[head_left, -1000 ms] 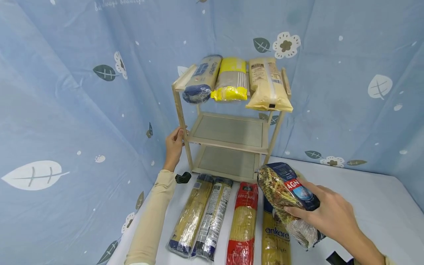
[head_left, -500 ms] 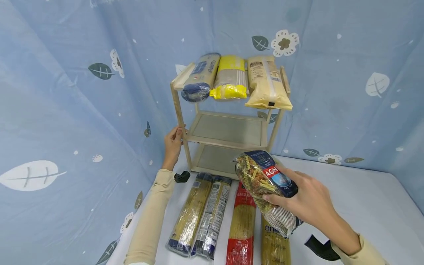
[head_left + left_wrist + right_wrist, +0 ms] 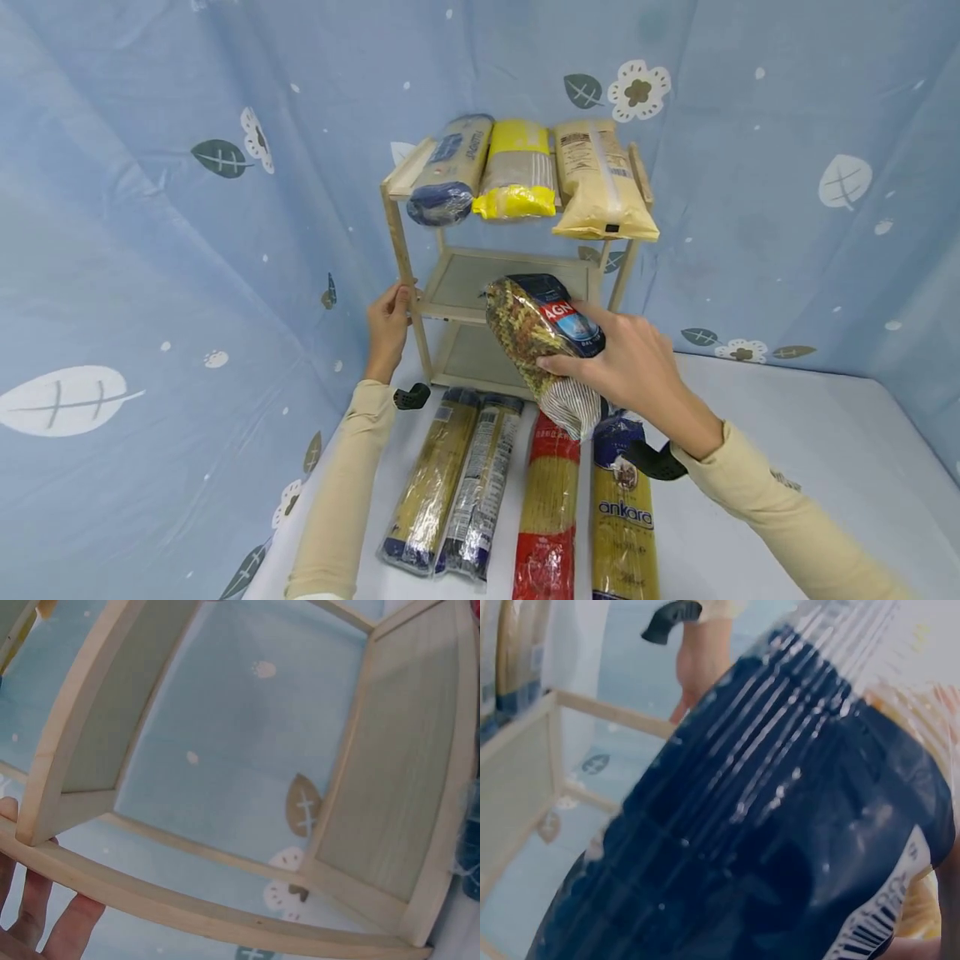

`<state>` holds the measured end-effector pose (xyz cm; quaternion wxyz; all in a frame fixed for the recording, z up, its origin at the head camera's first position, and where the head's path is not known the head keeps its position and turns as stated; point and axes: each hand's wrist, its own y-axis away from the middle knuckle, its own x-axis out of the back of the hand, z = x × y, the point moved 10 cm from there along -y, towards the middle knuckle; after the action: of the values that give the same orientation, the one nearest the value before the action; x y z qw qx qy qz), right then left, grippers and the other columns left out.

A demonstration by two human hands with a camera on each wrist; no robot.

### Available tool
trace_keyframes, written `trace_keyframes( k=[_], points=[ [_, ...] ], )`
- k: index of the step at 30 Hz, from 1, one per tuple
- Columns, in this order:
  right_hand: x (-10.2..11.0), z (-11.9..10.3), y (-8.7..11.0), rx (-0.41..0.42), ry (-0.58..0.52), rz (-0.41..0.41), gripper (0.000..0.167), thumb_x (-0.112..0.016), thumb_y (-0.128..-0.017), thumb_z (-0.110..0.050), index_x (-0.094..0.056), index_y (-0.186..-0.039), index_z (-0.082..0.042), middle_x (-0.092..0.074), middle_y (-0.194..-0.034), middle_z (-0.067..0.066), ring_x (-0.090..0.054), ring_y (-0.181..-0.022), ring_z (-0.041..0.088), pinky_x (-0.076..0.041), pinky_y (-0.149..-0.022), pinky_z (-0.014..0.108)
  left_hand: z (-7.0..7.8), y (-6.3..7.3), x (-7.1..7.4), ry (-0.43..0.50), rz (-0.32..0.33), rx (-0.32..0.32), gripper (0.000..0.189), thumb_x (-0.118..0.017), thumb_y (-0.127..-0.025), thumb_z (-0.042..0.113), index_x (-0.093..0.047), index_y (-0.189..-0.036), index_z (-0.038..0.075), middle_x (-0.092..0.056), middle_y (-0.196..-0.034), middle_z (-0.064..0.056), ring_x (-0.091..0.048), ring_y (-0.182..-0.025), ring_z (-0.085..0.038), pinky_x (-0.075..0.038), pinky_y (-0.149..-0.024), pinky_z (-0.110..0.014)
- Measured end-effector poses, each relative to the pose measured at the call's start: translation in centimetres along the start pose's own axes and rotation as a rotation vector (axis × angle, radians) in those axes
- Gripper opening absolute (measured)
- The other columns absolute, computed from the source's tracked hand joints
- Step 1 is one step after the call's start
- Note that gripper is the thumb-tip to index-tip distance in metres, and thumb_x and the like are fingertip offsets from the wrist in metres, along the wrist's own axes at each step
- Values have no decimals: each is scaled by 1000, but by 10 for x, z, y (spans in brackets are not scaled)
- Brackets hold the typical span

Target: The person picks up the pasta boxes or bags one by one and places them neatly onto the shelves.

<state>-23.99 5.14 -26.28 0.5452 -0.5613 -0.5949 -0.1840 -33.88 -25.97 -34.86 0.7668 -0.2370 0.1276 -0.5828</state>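
In the head view my right hand (image 3: 630, 360) grips a bag of multicoloured spiral pasta (image 3: 525, 333) with a dark blue label. The bag is tilted and overlaps the front edge of the rack's middle shelf. Its dark blue back and barcode fill much of the right wrist view, where the pasta bag (image 3: 727, 847) hides most of that hand. My left hand (image 3: 387, 327) holds the left front post of the wooden rack (image 3: 397, 237) at middle-shelf height. The left wrist view shows fingers (image 3: 71, 926) curled behind the wooden post (image 3: 172, 900).
Three bags lie on the top shelf: a blue-ended one (image 3: 450, 171), a yellow one (image 3: 517, 171) and a beige one (image 3: 603, 179). Before the rack lie long spaghetti packs: two blue-ended (image 3: 431, 483), a red one (image 3: 551, 492) and an "ankara" one (image 3: 624, 508). Blue curtain (image 3: 750, 208) surrounds everything.
My right hand has carried the spiral pasta bag up and to the left, from above the ankara pack to the middle shelf's front. The left hand has stayed on the post.
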Motion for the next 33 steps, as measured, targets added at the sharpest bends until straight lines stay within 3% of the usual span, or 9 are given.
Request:
trace_keyframes(
  k=[6,9,12,16,20,23,26,28,33],
  points=[
    [-5,-2,-40,-28,-11,-11,84,-68,-73,-66,-51,-137,-13,-33,-43,0,-22,-38,13,-15,-38,27,0,-1,-1,-2,3,12,32,-45,-101,18,-62,-121,-1,-61,-110,-29,-57,-98,-39,-48,-75,-62],
    [-6,-2,-60,-13,14,14,82,-70,-75,-61,-52,-136,-10,-50,-55,5,-35,-41,17,-22,-37,29,-1,-1,-1,-4,0,13,33,-45,-102,18,-62,-121,-1,-61,-111,-28,-57,-99,-38,-48,-75,-62],
    [-8,4,-80,-37,52,24,79,-70,-76,-58,-53,-133,-6,-55,-62,10,-40,-43,20,-25,-37,31,-2,-2,-1,-6,-1,10,32,-44,-101,17,-62,-122,-1,-61,-111,-27,-57,-99,-38,-49,-74,-60],
    [-14,17,-103,-119,50,5,89,-71,-77,-56,-35,-143,-8,-60,-82,16,-49,-50,26,-33,-39,35,-13,-6,1,5,12,11,32,-44,-101,18,-63,-121,1,-62,-111,-25,-58,-96,-35,-51,-71,-55],
    [-12,23,-118,-94,-20,76,101,-76,-76,-47,-15,-148,-12,-48,-125,20,-57,-77,31,-42,-47,38,-30,-10,4,5,31,24,34,-45,-100,26,-65,-120,7,-64,-109,-20,-59,-93,-27,-53,-68,-46],
    [-8,20,-125,4,-80,151,94,-78,-77,-36,-19,-145,-8,-50,-116,21,-56,-68,30,-37,-43,36,-32,-10,4,-17,36,22,36,-46,-99,32,-66,-120,12,-65,-109,-16,-59,-92,-22,-53,-66,-39],
    [-10,20,-129,61,-105,171,82,-76,-79,-29,-28,-139,-2,-54,-91,18,-47,-51,26,-32,-40,36,-30,-9,4,-28,39,14,37,-46,-99,35,-66,-120,13,-66,-109,-14,-60,-94,-22,-54,-68,-38],
    [-15,26,-133,29,-104,142,74,-74,-80,-30,-33,-135,-1,-53,-83,16,-48,-52,25,-39,-42,39,-30,-8,4,-25,37,20,37,-46,-99,35,-66,-120,14,-65,-110,-14,-60,-96,-23,-54,-70,-41],
    [-31,52,-141,-164,5,43,60,-67,-83,-38,-42,-124,-2,-55,-94,14,-57,-76,29,-52,-67,48,-35,-8,0,-7,28,51,35,-45,-99,31,-66,-120,12,-64,-113,-17,-59,-100,-27,-53,-76,-49]
  ],
)
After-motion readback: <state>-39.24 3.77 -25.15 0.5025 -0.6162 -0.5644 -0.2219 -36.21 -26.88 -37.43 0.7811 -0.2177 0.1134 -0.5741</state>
